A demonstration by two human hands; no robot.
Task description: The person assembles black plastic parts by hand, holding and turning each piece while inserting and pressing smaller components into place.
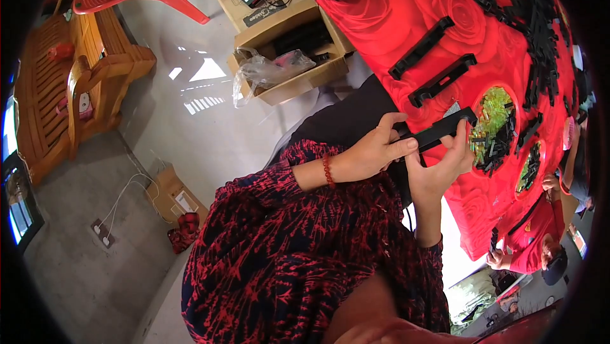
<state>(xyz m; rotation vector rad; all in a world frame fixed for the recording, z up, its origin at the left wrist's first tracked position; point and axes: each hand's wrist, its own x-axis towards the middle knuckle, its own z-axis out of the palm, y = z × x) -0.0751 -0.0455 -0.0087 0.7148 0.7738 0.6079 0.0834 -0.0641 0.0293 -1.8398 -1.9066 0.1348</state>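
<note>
"Where's the black bar?"
"At the bench's left edge: left hand's fingers hold its left end, right hand's its right."
"Good handling?"
"Probably steady, lightly pressed."

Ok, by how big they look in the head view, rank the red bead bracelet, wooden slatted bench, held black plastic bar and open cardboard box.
1. Wooden slatted bench
2. Open cardboard box
3. Held black plastic bar
4. Red bead bracelet
</note>
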